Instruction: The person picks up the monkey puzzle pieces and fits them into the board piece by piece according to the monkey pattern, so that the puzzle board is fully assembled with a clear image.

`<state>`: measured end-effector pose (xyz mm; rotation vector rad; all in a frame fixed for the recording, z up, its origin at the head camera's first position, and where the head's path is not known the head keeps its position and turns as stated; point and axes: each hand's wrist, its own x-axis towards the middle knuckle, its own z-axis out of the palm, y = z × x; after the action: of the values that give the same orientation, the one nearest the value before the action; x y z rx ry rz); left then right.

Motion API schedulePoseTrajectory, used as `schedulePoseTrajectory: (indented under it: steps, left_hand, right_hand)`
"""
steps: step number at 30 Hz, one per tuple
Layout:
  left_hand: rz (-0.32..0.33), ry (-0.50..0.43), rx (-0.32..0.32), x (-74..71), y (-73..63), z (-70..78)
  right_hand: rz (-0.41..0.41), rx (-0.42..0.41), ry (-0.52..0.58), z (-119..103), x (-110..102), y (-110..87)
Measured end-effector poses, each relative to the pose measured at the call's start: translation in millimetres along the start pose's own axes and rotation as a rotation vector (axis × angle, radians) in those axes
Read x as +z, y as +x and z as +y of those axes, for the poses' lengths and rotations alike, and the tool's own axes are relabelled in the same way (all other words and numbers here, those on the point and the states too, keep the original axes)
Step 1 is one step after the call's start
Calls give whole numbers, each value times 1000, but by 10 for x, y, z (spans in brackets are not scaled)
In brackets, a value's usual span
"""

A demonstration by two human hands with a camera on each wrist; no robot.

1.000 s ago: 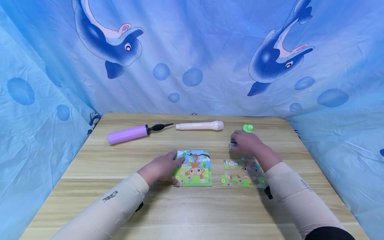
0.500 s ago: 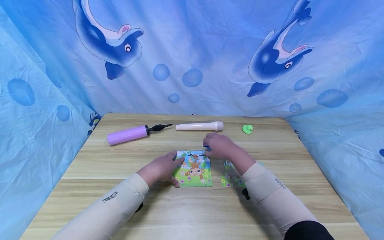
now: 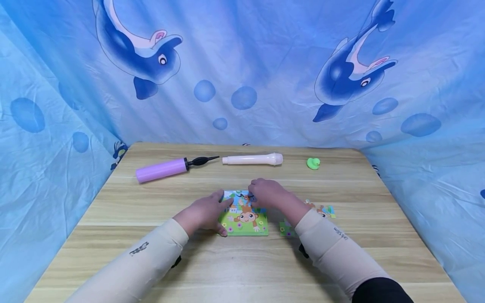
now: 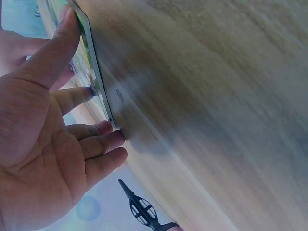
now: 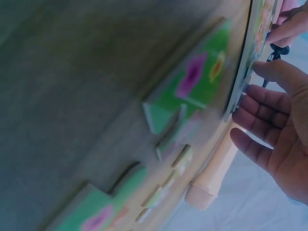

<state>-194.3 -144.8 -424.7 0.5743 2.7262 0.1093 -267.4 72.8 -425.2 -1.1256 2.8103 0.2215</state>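
Observation:
A square jigsaw board [image 3: 242,227] with a cartoon monkey picture lies mid-table. My left hand [image 3: 204,210] steadies its left side, thumb at the near edge and index finger over the top; in the left wrist view the left hand [image 4: 53,134] has its other fingers extended past the corner. My right hand [image 3: 270,194] is over the board's upper right, its fingertips pinching a puzzle piece that the fingers largely hide. In the right wrist view the right hand [image 5: 281,115] has thumb and fingers at the board's edge. Loose puzzle pieces [image 3: 322,210] lie right of the board, partly under the right forearm.
Along the back of the table lie a purple hand pump [image 3: 163,170] with a black nozzle, a pale microphone-shaped stick [image 3: 251,159] and a small green duck [image 3: 313,163]. A blue dolphin-print curtain [image 3: 242,63] hangs behind and at both sides.
My right hand has moved left from beside the duck to the board's upper right, bringing a blue puzzle piece. The left hand stays at the board's left side.

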Motion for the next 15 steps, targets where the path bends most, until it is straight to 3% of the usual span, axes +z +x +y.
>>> schedulePoseTrajectory:
  steps: [15]
  left_hand:
    - [-12, -13, -11, -22, -28, 20]
  right_hand:
    - [1, -41, -32, -117, 9, 64]
